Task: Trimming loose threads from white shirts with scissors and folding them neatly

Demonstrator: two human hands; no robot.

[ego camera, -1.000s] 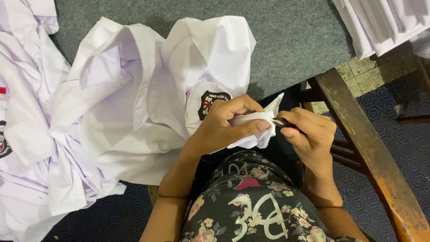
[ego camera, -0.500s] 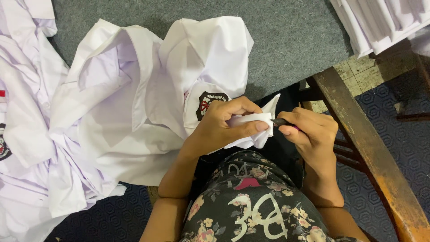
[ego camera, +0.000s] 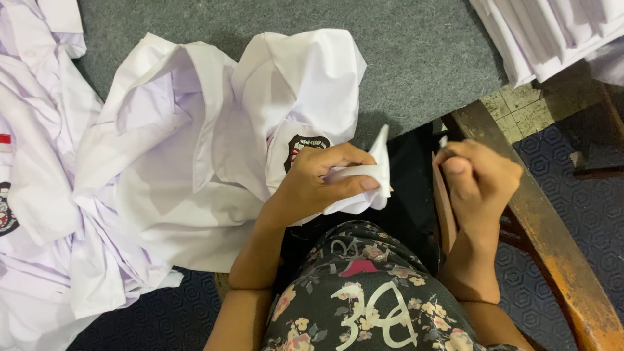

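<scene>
The grey carpet (ego camera: 416, 58) fills the top of the view, and on it, left of your fingers, lies the white shirt (ego camera: 195, 149) — crumpled and open, with a dark round badge (ego camera: 305, 148) half covered by your left knuckles. No box or basket is in view; the stack of folded white cloth (ego camera: 552, 32) at the top right simply rests there, cut off by the edge, as are the other white shirts (ego camera: 32, 195) at the far left. The wooden frame (ego camera: 552, 227) runs just beside your right fingers.

Your left hand (ego camera: 312, 185) grasps a fold of the shirt, thumb pressed over the cloth, and a white corner (ego camera: 380, 143) stands up above the fingertips. Your right hand (ego camera: 478, 182) is clenched — something thin may be pinched inside, but I cannot tell what it is.
</scene>
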